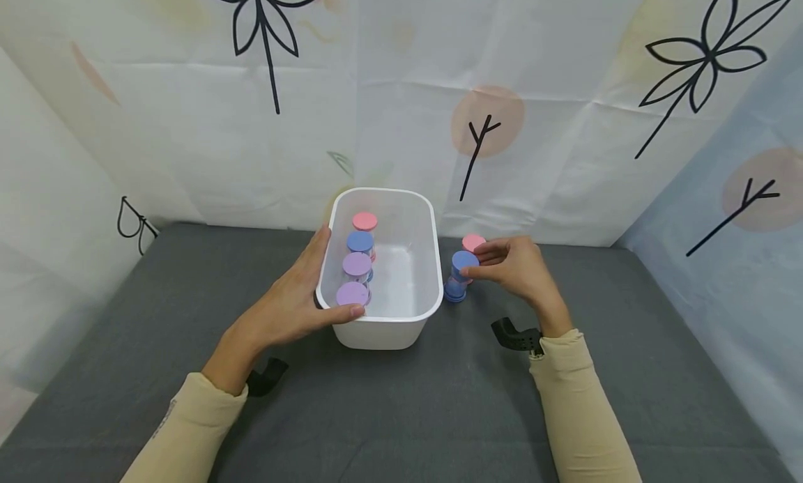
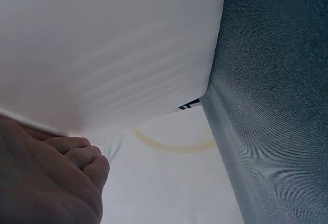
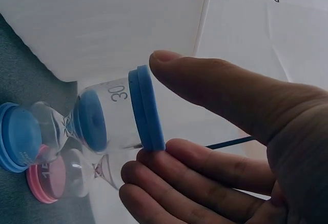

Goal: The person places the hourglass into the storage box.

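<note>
My right hand [image 1: 517,270] pinches the top cap of a blue sand timer [image 3: 92,116] between thumb and fingertips. That timer stands upright on the cloth, right of a white plastic bin [image 1: 404,319], and "30" is printed on its glass. Close behind it is a pink sand timer [image 1: 473,242], marked "15" in the right wrist view. My left hand [image 1: 285,298] holds the bin at its left side, thumb over the front rim. Inside, along the left wall, a row holds a pink timer [image 1: 364,221], a blue timer [image 1: 360,242] and two purple timers [image 1: 357,264].
A dark grey cloth [image 1: 401,413] covers the table. Right behind the bin rises a white fabric backdrop [image 1: 401,120] with printed leaves, and more fabric hangs at both sides. Black straps [image 1: 517,335] are on the wrists.
</note>
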`<state>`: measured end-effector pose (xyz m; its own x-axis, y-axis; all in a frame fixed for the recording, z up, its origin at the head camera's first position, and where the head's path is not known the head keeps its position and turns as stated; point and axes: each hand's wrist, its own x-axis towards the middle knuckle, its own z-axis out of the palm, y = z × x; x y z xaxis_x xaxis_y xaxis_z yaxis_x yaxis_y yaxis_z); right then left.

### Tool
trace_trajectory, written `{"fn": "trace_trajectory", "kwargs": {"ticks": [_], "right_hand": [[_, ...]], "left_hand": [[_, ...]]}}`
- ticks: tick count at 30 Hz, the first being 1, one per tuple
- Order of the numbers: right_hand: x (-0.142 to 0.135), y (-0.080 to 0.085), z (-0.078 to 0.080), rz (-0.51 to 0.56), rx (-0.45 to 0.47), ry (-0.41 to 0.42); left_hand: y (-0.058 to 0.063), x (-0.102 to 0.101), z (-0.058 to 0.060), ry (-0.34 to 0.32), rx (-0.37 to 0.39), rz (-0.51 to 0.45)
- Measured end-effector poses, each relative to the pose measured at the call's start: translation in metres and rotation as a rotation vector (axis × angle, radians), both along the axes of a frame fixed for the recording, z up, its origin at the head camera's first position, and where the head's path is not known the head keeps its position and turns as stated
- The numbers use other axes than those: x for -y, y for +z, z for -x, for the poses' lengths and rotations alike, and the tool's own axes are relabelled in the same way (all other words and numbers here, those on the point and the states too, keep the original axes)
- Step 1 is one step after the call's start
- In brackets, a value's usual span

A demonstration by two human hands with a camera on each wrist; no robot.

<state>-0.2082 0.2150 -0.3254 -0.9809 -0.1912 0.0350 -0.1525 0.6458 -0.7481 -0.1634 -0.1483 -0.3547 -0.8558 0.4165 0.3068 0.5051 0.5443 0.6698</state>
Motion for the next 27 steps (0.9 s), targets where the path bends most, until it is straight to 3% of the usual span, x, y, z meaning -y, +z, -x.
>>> {"fn": "trace_trajectory", "kwargs": {"ticks": [12,21,27], "right_hand": [[0.015,-0.005,0.001,-0.065,0.0,0.01],[0.029,-0.015,0.002,-0.102,-0.049,0.074],[0.02,-0.007,-0.001,-0.083,-0.036,0.046]], "left_hand": [[0.0,0.001,0.002,-0.023,-0.021,-0.027],[-0.001,0.001,0.001,-0.02,-0.022,-0.03],[0.0,0.0,0.002,-0.037,-0.028,-0.031]]}}
